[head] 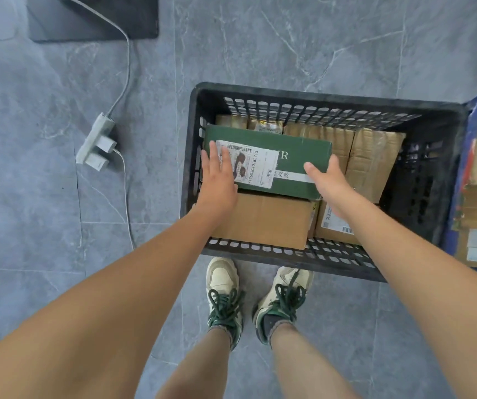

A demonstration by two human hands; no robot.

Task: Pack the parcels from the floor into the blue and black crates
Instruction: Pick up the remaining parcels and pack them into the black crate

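Off to the left a white power strip (95,142) lies on the grey tiled floor (44,214), two adapters plugged in, one cable trailing away; no parcels show on the floor from here.

Then the black crate (303,95), with a green box (297,151) lying on top of the brown parcels inside. The left hand (217,180) lies flat on the box's left end, fingers straight over the shipping label (248,165), a wide, open grip that presses rather than holds. The right hand (329,180) takes the box's right near corner, thumb on top and fingers round the edge, so its grip looks closed on the box.

To my eye the box is being seated. It would go best pressed down evenly at both ends, kept level on the cartons beneath, and nudged square to the crate's left wall so the right side stays free.

Counting: one green box, about six brown cartons visible under and beside it, some partly hidden. At the far right, one blue crate (461,174), holding several stacked parcels I cannot count.
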